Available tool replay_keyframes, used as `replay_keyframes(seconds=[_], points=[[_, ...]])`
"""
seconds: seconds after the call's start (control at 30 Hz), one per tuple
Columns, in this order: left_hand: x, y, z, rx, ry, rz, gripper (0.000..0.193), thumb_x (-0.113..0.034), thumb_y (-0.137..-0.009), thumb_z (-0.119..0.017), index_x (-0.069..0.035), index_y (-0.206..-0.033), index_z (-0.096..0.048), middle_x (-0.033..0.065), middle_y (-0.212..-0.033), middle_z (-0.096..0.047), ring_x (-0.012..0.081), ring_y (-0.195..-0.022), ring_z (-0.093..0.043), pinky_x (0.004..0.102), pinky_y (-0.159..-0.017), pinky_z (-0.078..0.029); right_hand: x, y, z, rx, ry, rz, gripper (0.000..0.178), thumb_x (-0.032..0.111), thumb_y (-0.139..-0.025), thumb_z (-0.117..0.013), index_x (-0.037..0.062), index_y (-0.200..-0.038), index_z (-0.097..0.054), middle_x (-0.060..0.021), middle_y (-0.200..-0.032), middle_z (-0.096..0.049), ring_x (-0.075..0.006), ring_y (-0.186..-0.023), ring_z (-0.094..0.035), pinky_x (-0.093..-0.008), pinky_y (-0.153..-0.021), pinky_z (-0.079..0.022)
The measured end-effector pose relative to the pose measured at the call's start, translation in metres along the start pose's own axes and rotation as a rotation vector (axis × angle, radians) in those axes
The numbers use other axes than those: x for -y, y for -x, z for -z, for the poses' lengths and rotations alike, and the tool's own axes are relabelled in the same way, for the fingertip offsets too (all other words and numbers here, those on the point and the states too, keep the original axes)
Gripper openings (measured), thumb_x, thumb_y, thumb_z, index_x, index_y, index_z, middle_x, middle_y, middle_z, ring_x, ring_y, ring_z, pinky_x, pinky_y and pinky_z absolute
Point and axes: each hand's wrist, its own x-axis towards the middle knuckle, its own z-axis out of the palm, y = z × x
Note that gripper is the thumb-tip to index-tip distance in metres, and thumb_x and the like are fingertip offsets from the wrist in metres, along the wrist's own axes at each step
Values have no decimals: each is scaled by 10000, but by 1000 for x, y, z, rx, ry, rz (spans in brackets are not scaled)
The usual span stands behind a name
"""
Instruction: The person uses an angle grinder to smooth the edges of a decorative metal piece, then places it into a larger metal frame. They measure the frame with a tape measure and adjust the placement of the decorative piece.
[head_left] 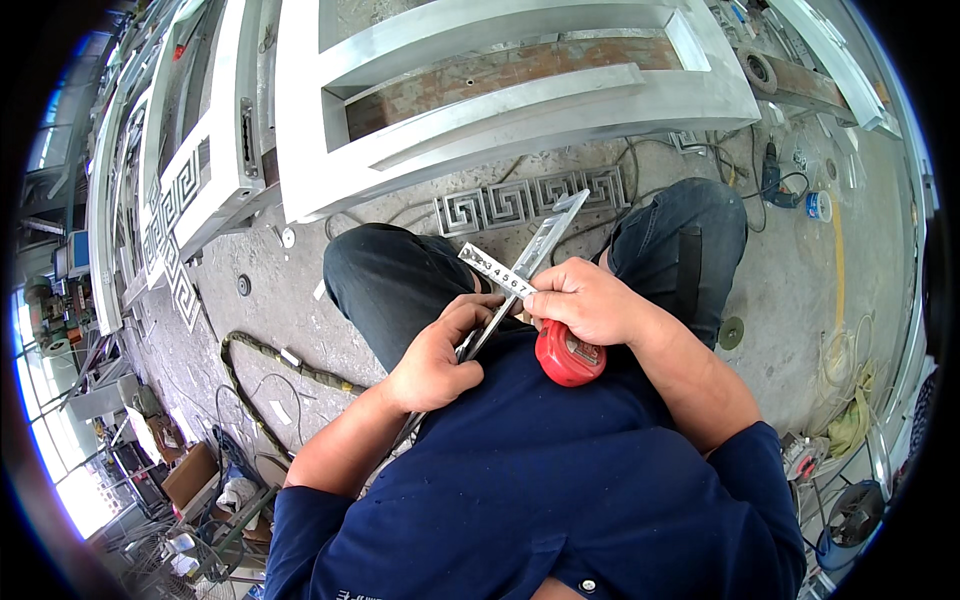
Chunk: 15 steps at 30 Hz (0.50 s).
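Note:
My left hand (437, 358) is wrapped round a long, narrow silvery metal bar (550, 232) that slants up and to the right between my knees. Across the bar lies the pulled-out blade of a tape measure, its white strip (497, 269) marked with a scale. My right hand (590, 302) pinches this strip near the bar. The red tape case (570, 354) hangs just below the right fingers, against my dark blue shirt. The lower end of the bar is partly hidden behind my left hand and forearm.
A large white metal frame (520, 110) stands just ahead of my knees. Under its edge lie metal fret-pattern panels (532, 198). To the right on the concrete floor are a power drill (775, 180) and a blue-white roll (818, 207). A thick wrapped hose (300, 368) curves at the left.

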Motion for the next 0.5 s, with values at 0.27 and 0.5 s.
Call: replay_keyframes(seconds=[0.27,0.5], points=[[3,-2,0,-7,-19,-46,457,42,-701,-516,23,-1157,-553,193,-1460,-465,303,-1370,-449,372,-1161,-309,4,0,-1,-35,-3,6,254,181,-967,-602,-26,-841,-681,-48,-682,-639,-115,-638,-575,-318,-613,-465],[1,-2,1,2,-26,-26,462,44,-700,-512,26,-1161,-550,198,-1463,-459,307,-1382,-440,377,-1169,-303,0,-1,2,-1,7,-21,261,199,-989,-602,-21,-904,-713,-20,-764,-674,-84,-714,-593,-270,-677,-478]])
